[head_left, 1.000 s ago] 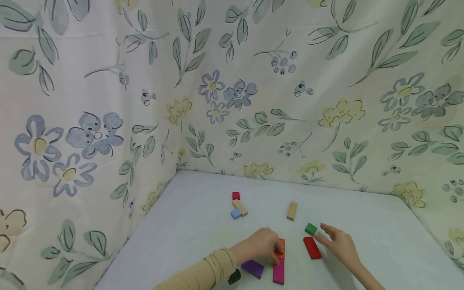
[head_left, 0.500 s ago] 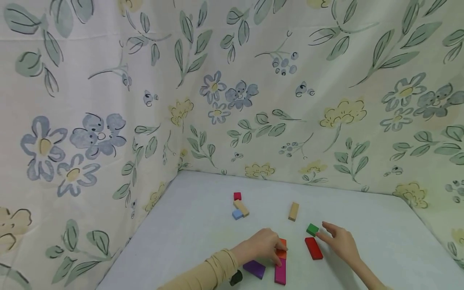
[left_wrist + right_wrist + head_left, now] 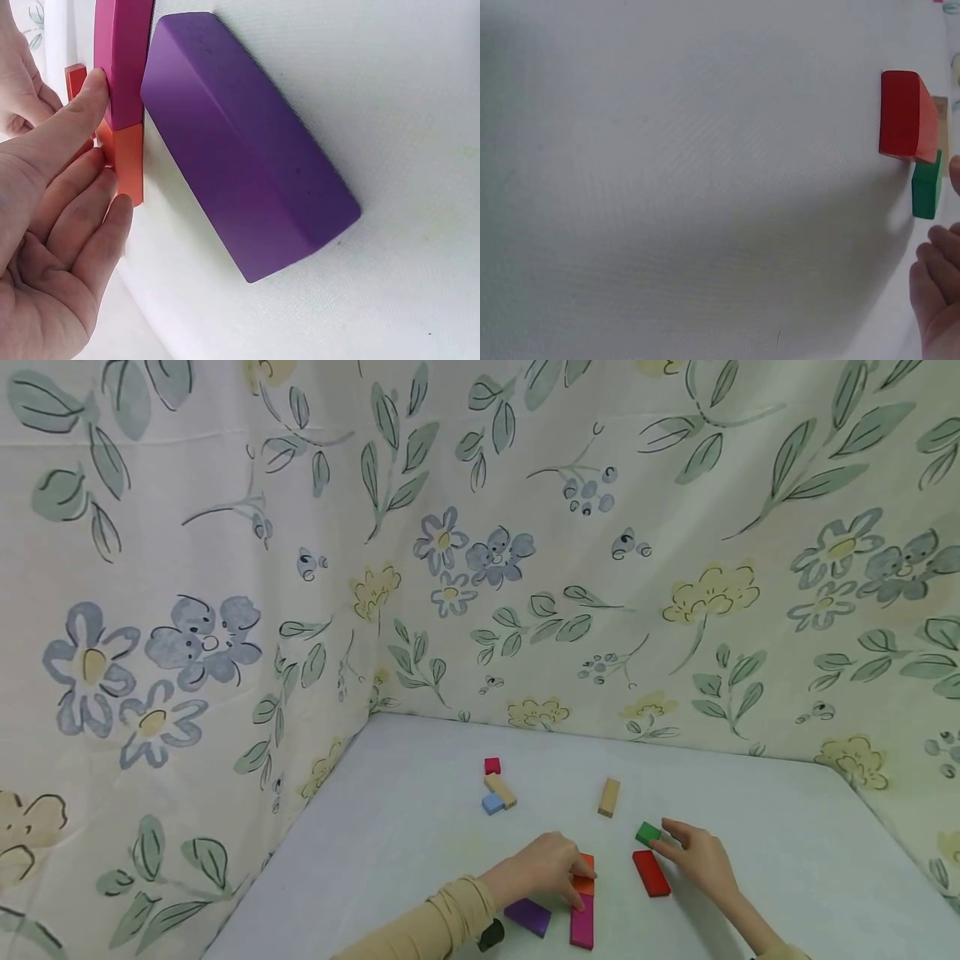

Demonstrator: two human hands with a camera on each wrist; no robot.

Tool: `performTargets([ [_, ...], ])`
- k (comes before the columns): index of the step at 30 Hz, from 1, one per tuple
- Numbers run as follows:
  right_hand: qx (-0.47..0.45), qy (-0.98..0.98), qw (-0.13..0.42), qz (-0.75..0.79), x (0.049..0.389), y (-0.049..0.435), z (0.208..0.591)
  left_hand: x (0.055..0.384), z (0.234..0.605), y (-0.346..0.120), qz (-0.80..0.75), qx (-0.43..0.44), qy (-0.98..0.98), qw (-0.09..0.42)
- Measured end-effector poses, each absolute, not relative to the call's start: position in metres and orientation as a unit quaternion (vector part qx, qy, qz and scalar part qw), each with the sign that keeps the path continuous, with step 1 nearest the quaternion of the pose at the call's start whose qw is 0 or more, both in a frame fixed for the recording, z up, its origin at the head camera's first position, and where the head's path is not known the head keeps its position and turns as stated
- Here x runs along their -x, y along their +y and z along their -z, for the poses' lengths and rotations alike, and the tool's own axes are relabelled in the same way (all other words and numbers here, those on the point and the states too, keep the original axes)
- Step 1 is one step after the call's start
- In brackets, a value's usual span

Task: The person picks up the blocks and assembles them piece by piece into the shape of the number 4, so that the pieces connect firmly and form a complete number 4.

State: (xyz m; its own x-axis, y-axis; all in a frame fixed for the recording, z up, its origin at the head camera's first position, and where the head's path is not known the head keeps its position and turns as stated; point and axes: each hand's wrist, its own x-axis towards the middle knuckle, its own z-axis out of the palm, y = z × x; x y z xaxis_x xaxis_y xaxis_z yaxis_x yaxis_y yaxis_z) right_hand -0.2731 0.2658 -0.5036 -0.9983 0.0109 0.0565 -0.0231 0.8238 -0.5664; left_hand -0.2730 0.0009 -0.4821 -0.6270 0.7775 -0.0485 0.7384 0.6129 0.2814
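Observation:
My left hand (image 3: 543, 870) reaches over two blocks set end to end, an orange block (image 3: 585, 883) and a magenta block (image 3: 582, 922). In the left wrist view its thumb (image 3: 88, 94) touches the magenta block, while the other fingers rest at the orange one, partly covering it. Beside them a purple block (image 3: 240, 142) lies at a slant. My right hand (image 3: 705, 862) is at a small green block (image 3: 648, 834), thumb and forefinger spread apart near its side. A longer red block (image 3: 651, 873) lies just in front of the green one.
Farther back are a tan block (image 3: 609, 797) standing alone, and a group of a light blue block (image 3: 492, 804), another tan block (image 3: 501, 790) and a small red block (image 3: 492, 766). A small dark item (image 3: 491, 935) sits by the left cuff. Floral cloth (image 3: 525, 635) hangs behind the white table.
My right hand has shifted slightly left, its fingertips closer to the green block. The left hand stays at the orange and magenta blocks. The head view has swung slightly.

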Motion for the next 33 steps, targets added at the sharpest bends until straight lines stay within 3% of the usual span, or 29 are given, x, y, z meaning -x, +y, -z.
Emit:
performTargets([
  [14,-0.003,-0.959,0.021,-0.283,0.275,0.265,0.509,0.271,0.478,0.002,-0.121,-0.416,0.896,0.094],
  [33,-0.002,-0.959,0.063,-0.276,0.272,0.260,0.515,0.273,0.481,0.001,-0.128,-0.414,0.897,0.093],
])
